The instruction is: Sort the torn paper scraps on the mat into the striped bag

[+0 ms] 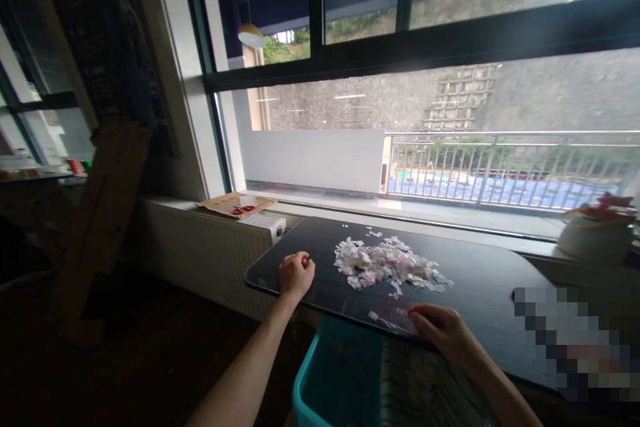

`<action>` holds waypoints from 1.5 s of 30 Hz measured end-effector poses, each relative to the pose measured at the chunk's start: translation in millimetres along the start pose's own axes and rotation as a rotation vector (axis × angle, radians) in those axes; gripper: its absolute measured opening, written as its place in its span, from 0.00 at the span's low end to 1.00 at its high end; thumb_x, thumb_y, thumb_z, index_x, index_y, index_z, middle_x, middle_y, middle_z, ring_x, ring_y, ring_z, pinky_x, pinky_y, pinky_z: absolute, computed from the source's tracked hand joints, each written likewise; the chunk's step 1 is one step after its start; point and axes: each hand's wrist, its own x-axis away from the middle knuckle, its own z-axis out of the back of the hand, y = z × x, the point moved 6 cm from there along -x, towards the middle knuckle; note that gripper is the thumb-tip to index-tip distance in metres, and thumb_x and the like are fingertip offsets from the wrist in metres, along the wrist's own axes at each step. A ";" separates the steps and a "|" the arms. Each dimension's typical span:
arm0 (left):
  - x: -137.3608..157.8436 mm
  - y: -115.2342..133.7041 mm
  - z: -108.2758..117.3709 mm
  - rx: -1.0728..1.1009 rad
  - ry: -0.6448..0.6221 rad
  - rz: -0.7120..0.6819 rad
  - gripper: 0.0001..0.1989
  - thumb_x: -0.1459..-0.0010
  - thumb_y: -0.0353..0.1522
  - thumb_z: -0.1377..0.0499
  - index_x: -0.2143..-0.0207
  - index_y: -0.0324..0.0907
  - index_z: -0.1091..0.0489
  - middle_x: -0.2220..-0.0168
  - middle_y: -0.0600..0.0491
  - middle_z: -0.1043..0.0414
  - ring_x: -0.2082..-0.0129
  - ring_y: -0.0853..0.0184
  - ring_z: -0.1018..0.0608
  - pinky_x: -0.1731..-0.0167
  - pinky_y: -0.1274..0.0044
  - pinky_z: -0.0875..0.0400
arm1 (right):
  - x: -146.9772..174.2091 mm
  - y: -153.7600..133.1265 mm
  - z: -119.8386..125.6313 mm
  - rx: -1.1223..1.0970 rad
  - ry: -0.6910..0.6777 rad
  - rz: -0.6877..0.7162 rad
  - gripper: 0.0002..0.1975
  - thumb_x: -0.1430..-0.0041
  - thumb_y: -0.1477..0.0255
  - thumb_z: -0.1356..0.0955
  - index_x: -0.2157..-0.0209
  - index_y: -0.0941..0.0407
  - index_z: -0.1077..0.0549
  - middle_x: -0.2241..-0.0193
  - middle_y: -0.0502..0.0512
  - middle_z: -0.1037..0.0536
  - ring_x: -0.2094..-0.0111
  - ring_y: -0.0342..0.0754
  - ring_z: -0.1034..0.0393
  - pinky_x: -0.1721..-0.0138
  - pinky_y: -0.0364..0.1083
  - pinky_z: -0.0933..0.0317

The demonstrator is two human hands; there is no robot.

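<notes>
Closest to me, below the near edge of the tabletop [480,280], sits a teal bin [320,380], its rim just under the black surface. My right hand [443,330] lies at that near edge with the fingers curled loosely, fingertips touching a clear, pinkish round sheet [395,312] that lies flat on the tabletop; I cannot tell whether it pinches the sheet or only rests on it. My left hand [295,273] is set on the tabletop near its left corner, closed into a loose fist, holding nothing that I can see. Between my two hands and a little farther back lies a heap of paper scraps [387,263], white with some pink bits, spread across the middle of the tabletop; a few loose scraps lie just beside the sheet. On the sill to the left a pair of red scissors [244,209] lies on a piece of cardboard [233,203], next to a white radiator [265,221]. At far right a white pot [597,237] with reddish flowers stands on the sill.
</notes>
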 end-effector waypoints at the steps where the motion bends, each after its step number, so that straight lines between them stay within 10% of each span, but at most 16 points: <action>1: 0.0 0.0 0.0 0.001 -0.001 0.000 0.10 0.47 0.30 0.46 0.64 0.39 0.27 0.67 0.49 0.25 0.59 0.59 0.27 0.57 0.70 0.35 | -0.4 -0.1 -1.4 0.012 -0.016 0.000 0.19 0.44 0.59 0.36 0.69 0.60 0.21 0.80 0.50 0.29 0.77 0.44 0.40 0.76 0.41 0.47; 30: -1.4 -1.4 -2.5 -0.021 0.007 -0.012 0.08 0.47 0.30 0.45 0.65 0.41 0.27 0.68 0.51 0.24 0.60 0.59 0.26 0.58 0.70 0.35 | 3.5 -6.9 -3.7 0.036 -0.060 0.036 0.20 0.45 0.59 0.36 0.69 0.60 0.20 0.79 0.52 0.24 0.76 0.45 0.34 0.75 0.41 0.43; 37: -1.3 -1.8 -2.6 -0.015 0.002 -0.010 0.09 0.47 0.31 0.45 0.65 0.41 0.27 0.68 0.51 0.25 0.59 0.58 0.27 0.57 0.69 0.35 | 5.6 16.2 32.4 0.015 0.479 -0.137 0.23 0.48 0.56 0.37 0.67 0.60 0.21 0.78 0.54 0.22 0.73 0.51 0.28 0.71 0.44 0.37; 45: -2.6 -1.8 -2.5 -0.022 -0.006 0.000 0.10 0.47 0.31 0.45 0.65 0.41 0.27 0.67 0.50 0.25 0.59 0.57 0.27 0.58 0.69 0.35 | 0.9 19.2 25.4 0.170 0.406 -0.155 0.23 0.47 0.56 0.39 0.66 0.58 0.21 0.75 0.55 0.20 0.70 0.53 0.26 0.68 0.45 0.38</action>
